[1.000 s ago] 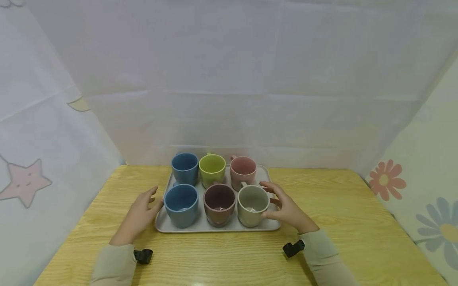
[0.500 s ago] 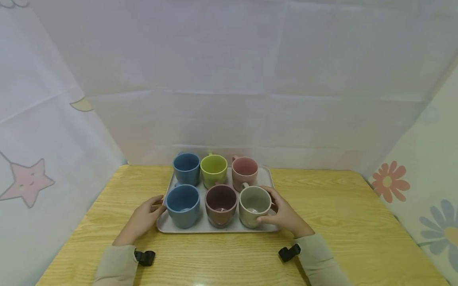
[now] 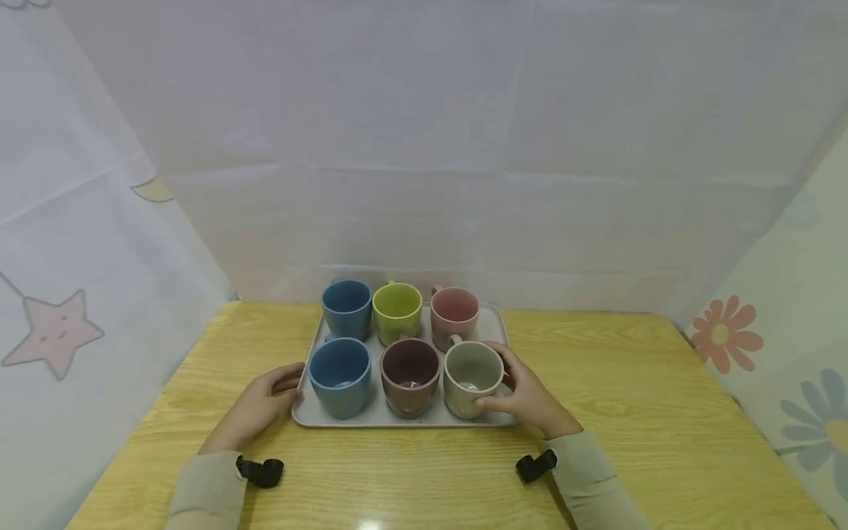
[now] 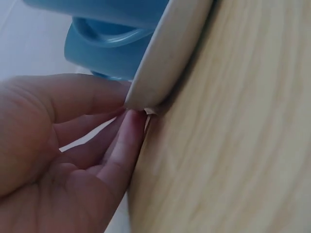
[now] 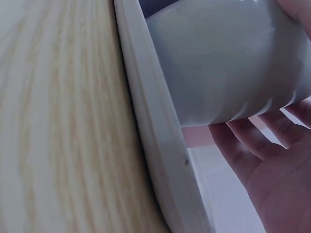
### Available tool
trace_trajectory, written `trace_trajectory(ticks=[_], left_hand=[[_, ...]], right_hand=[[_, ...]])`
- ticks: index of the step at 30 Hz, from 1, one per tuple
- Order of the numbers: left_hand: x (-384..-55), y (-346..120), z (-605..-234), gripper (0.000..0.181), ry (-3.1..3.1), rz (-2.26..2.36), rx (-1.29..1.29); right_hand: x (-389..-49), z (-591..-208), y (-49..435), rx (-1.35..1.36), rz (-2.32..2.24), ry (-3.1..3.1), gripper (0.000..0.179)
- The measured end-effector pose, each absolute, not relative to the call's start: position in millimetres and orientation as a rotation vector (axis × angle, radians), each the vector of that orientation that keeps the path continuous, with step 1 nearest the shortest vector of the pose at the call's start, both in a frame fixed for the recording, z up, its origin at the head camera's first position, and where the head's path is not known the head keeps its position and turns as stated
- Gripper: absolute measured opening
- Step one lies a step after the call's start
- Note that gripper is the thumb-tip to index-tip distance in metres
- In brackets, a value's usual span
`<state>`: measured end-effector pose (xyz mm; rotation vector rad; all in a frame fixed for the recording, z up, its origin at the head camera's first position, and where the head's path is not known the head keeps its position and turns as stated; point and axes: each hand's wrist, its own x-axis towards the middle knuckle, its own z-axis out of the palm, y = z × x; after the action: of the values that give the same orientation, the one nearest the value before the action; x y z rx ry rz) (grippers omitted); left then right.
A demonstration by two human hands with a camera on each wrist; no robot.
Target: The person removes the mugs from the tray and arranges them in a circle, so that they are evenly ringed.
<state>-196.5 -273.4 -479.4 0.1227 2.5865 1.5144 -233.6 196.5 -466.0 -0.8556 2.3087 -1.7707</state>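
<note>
A light grey tray (image 3: 391,419) holds several mugs in two rows. At its left edge my left hand (image 3: 265,401) pinches the rim; in the left wrist view the fingertips (image 4: 130,127) meet right at the tray's rim (image 4: 167,53). Nearest to that hand is the front blue mug (image 3: 341,375). My right hand (image 3: 530,397) grips the cream mug (image 3: 464,401) at the front right, thumb on its near side and fingers around the far side. In the right wrist view several fingers (image 5: 262,141) lie along the wall of this mug (image 5: 218,63).
Beside the cream mug stands a brown mug (image 3: 408,397). Behind them are another blue mug (image 3: 347,316), a lime green mug (image 3: 396,320) and a pink mug (image 3: 453,324). The tray lies on a wooden table (image 3: 411,486), with a pale cloth backdrop (image 3: 424,162) behind.
My right hand has moved left and closed its fingers around the cream mug. The left hand has come in to the tray's left rim and pinches it. The mugs keep their places.
</note>
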Motion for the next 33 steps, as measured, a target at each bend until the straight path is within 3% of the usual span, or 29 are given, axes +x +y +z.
trace_trajectory(ticks=[8,33], left_hand=[[-195,-279,-485,0.067,2.509,1.653,0.088],[-193,-282,-494,0.067,2.537,1.702,0.068]], right_hand=[[-234,-466,199,-0.886,-1.780,2.309,0.086],[-231,-458,210,-0.856,-1.805,2.529,0.082]])
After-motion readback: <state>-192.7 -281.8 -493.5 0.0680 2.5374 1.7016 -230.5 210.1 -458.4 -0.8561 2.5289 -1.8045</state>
